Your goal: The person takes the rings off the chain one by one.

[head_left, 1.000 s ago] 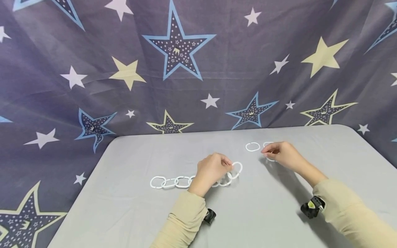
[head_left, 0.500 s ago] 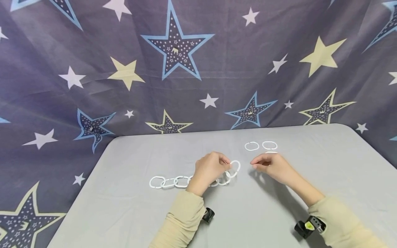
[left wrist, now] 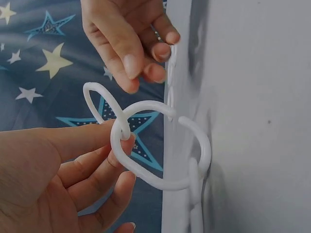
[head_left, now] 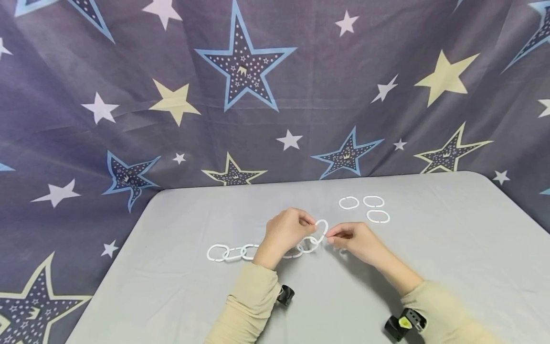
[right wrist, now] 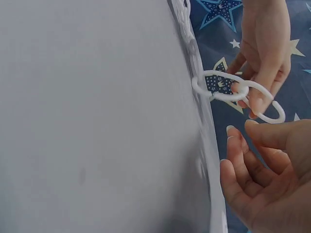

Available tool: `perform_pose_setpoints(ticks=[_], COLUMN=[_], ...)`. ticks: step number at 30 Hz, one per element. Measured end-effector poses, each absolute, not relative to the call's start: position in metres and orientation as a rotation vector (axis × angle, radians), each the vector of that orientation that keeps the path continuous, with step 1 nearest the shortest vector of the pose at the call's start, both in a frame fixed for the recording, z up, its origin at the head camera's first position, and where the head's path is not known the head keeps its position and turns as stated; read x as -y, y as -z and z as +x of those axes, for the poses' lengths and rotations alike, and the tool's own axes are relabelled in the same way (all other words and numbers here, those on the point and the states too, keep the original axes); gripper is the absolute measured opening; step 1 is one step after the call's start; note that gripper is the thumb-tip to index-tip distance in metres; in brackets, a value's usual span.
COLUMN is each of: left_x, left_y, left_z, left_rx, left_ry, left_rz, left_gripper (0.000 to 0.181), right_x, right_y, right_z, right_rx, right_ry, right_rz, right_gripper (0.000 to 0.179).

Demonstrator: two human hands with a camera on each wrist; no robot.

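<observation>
My left hand (head_left: 285,234) pinches the raised end of a chain of white plastic links (head_left: 218,252); its forearm hides part of the chain's middle. In the left wrist view, the thumb and a finger meet where the end link (left wrist: 92,104) passes through a second link (left wrist: 204,141), which shows a small gap in its ring. My right hand (head_left: 361,241) is close beside the end link, its fingertips near the link's right side. The right wrist view shows its fingers (right wrist: 238,160) bent loosely, with no link between them and the thumb.
Three loose white links, a left one (head_left: 349,203), a right one (head_left: 374,201) and a nearer one (head_left: 378,217), lie toward the back right of the grey-covered table (head_left: 172,291). A star-print cloth (head_left: 258,129) hangs along the table's far edge.
My right hand has moved left and nearer, away from the loose links to beside the chain's raised end. The left hand has shifted slightly left, still pinching the end link.
</observation>
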State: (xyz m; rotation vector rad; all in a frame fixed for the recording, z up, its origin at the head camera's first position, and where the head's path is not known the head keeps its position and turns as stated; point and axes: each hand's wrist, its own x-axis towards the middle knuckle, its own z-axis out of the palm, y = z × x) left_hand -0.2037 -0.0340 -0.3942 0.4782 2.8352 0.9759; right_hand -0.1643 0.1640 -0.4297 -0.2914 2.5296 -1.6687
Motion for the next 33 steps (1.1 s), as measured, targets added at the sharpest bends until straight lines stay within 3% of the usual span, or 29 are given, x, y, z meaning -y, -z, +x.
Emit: perform_pose_setpoints(ticks=[11,33], left_x=[0.039,0.049], left_y=[0.39,0.389], left_z=[-0.206,-0.212], left_rx=[-2.82,-2.811], left_ry=[-1.002,-1.031], left_rz=[0.467,0.388], left_gripper=[0.007,0.013], right_x=[-0.144,-0.106], right_y=[0.434,0.437], right_z=[-0.173,-0.139], right_rx=[-2.474,-2.382], right_ry=[1.745,1.911], right_rz=[-0.259,-0.022], right_gripper=[0.02,0.025])
